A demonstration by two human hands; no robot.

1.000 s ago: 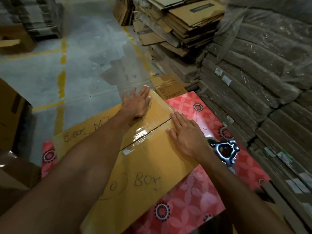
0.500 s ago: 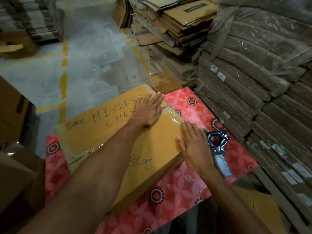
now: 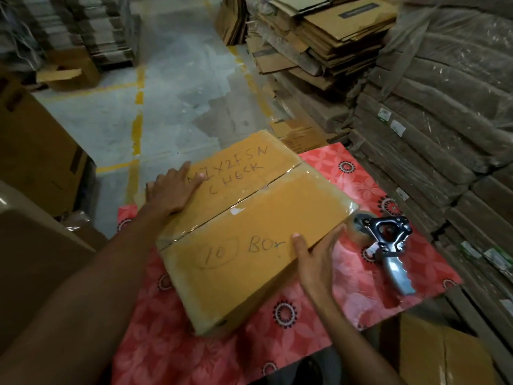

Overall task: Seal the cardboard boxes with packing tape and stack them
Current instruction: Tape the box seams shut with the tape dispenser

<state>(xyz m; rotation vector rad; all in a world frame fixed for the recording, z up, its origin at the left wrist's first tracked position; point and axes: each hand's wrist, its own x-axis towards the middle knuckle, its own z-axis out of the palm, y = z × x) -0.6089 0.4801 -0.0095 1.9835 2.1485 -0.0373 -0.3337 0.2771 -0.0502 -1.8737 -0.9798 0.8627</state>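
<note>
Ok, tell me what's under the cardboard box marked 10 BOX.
The cardboard box rests on a red floral cover, visible along its near and right sides. Whatever lies directly beneath the box, and what supports the cover, is hidden.

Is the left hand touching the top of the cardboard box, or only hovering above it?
Touching. The head view shows the left hand lying flat on the top of the box, with its fingers partly covering the handwriting there.
</note>
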